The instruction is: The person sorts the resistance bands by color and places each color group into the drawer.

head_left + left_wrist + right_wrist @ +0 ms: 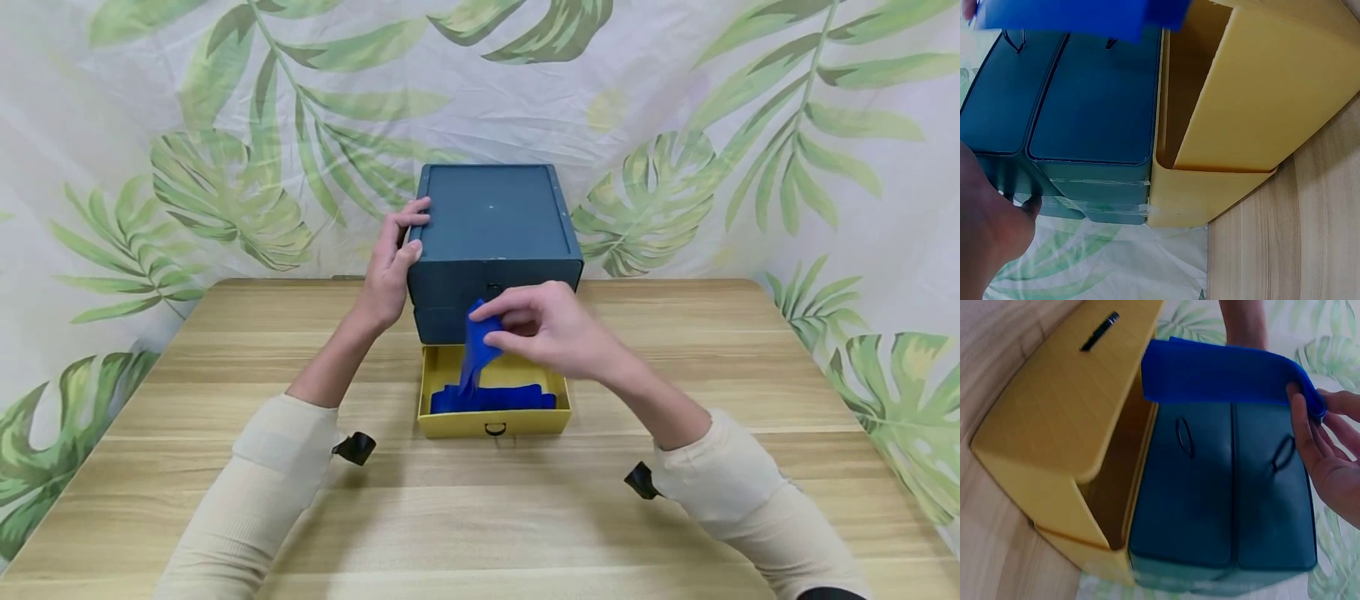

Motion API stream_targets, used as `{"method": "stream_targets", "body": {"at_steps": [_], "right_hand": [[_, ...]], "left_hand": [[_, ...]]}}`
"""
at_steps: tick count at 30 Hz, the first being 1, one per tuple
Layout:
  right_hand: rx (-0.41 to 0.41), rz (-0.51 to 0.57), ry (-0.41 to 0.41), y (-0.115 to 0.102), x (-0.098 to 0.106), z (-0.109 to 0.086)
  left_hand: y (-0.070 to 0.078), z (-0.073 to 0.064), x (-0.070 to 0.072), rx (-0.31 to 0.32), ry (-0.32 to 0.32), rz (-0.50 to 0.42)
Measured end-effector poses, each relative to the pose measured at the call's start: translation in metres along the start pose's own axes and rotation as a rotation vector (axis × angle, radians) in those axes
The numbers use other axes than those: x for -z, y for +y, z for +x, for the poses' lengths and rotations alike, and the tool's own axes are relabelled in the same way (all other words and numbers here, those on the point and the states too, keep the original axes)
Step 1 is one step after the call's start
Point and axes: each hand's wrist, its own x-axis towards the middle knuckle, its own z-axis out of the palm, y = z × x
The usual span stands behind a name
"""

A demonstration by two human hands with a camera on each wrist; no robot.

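A wide, flat blue band (pixel 482 333) hangs from my right hand (pixel 558 329), which pinches its upper end between thumb and fingers. The band's lower part lies along the front of a pulled-out yellow drawer (pixel 491 423). In the right wrist view the blue band (pixel 1216 372) stretches across in front of the drawer fronts, folded over at the fingers. My left hand (pixel 390 271) rests against the left side of a dark teal drawer box (pixel 491 212), its fingertips at the top edge. The left wrist view shows the left hand (pixel 991 219) touching the box's side.
Two teal drawer fronts with black loop pulls (pixel 1185 436) are closed above the yellow drawer. The box stands on a wooden table (pixel 495 517) near its back edge. Behind it hangs a leaf-patterned cloth (pixel 517 92).
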Motion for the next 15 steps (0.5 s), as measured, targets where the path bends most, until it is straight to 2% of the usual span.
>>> {"method": "stream_targets", "body": {"at_steps": [8, 12, 15], "right_hand": [[0.049, -0.101, -0.037, 0.000, -0.027, 0.018], [0.035, -0.125, -0.069, 0.003, -0.036, 0.023], [-0.012, -0.162, -0.104, 0.007, -0.041, 0.021]], "left_hand": [[0.000, 0.001, 0.000, -0.025, 0.004, -0.006], [0.000, 0.000, 0.000, -0.024, 0.004, -0.006], [0.000, -0.001, 0.000, -0.018, 0.000, -0.003]]}}
